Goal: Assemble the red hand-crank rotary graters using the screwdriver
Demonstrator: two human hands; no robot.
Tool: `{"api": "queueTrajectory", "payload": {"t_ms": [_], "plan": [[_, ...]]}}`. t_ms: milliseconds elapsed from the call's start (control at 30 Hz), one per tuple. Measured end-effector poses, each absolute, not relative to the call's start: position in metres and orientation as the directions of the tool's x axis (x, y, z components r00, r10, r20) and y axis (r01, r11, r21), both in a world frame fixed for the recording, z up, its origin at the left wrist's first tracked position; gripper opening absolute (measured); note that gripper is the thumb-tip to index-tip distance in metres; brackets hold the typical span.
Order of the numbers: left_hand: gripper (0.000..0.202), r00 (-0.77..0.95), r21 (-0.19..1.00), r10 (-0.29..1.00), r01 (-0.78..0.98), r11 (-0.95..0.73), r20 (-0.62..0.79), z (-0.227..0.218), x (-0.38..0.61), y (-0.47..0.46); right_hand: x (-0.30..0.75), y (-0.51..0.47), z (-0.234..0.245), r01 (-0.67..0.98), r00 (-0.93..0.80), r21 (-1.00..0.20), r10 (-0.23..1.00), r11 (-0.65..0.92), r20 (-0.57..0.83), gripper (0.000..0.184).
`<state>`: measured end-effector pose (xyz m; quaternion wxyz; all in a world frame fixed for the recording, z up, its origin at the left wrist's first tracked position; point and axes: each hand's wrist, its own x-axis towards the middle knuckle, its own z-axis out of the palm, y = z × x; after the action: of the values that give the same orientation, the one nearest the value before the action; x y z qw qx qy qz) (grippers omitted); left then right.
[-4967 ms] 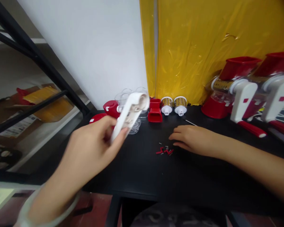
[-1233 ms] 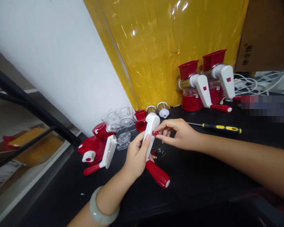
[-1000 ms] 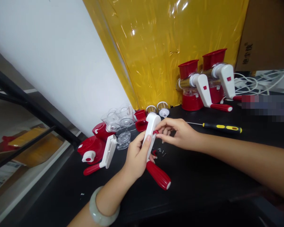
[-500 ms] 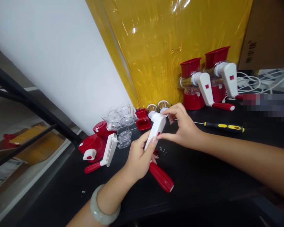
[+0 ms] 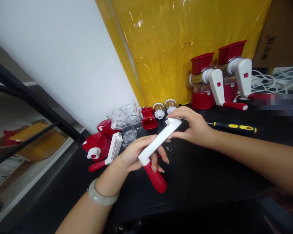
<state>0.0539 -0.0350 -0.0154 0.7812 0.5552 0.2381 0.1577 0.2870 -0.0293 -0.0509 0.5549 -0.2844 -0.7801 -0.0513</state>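
Between my two hands is a white crank handle (image 5: 160, 140) with a red grip, tilted so that its narrow side faces up. My left hand (image 5: 139, 152) holds its lower part near the red grip, some fingers passing beneath. At the upper end my right hand (image 5: 191, 125) grips the white arm between thumb and fingers. Several small screws (image 5: 170, 150) lie on the black table just beyond the handle. A screwdriver (image 5: 235, 127) with a black and yellow handle rests to the right, its shaft partly behind my right hand.
Two assembled rotary graters (image 5: 202, 99) (image 5: 244, 76) stand at the back right. At left are red grater bases (image 5: 99, 146), another crank handle (image 5: 114, 148) and clear plastic parts (image 5: 127, 118). A red hopper (image 5: 148, 122) and two metal drums (image 5: 171, 105) sit by the yellow wrapping (image 5: 161, 48).
The crank handle has been turned, so its red button no longer shows and its narrow side is up. My left hand has shifted left and lower along it; my right hand now grasps the upper end.
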Motion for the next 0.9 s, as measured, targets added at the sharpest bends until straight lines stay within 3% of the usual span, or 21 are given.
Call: {"api": "queueTrajectory", "payload": {"t_ms": [233, 400, 500, 567, 633, 733, 800, 900], "plan": [[0.035, 0.852, 0.934, 0.442, 0.138, 0.330, -0.282, -0.015, 0.057, -0.037, 0.287, -0.032, -0.051, 0.499, -0.320, -0.161, 0.354, 0.851, 0.879, 0.037], [0.034, 0.746, 0.974, 0.628, 0.149, 0.169, -0.223, -0.011, 0.063, -0.043, 0.287, -0.033, -0.051, 0.560, -0.240, -0.175, 0.361, 0.810, 0.901, 0.043], [0.034, 0.615, 0.983, 0.781, 0.183, -0.007, -0.109, -0.013, 0.064, -0.041, 0.284, -0.031, -0.053, 0.584, -0.103, -0.277, 0.409, 0.763, 0.907, 0.043], [0.033, 0.502, 0.953, 0.864, 0.238, -0.187, 0.044, -0.015, 0.063, -0.037, 0.282, -0.029, -0.055, 0.565, -0.087, -0.385, 0.516, 0.730, 0.852, 0.037], [0.027, 0.400, 0.834, 0.885, 0.382, -0.398, 0.240, -0.017, 0.061, -0.034, 0.281, -0.028, -0.057, 0.558, -0.194, -0.481, 0.670, 0.676, 0.716, 0.026], [0.021, 0.370, 0.475, 0.821, 0.680, -0.558, 0.434, -0.020, 0.059, -0.031, 0.278, -0.028, -0.060, 0.609, -0.458, -0.470, 0.767, 0.639, 0.449, 0.018], [0.020, 0.401, 0.303, 0.801, 0.774, -0.556, 0.444, -0.023, 0.060, -0.032, 0.276, -0.029, -0.062, 0.634, -0.554, -0.413, 0.756, 0.654, 0.348, 0.020], [0.021, 0.440, 0.247, 0.801, 0.791, -0.560, 0.406, -0.028, 0.064, -0.036, 0.274, -0.031, -0.064, 0.661, -0.564, -0.374, 0.759, 0.651, 0.325, 0.020]]}}
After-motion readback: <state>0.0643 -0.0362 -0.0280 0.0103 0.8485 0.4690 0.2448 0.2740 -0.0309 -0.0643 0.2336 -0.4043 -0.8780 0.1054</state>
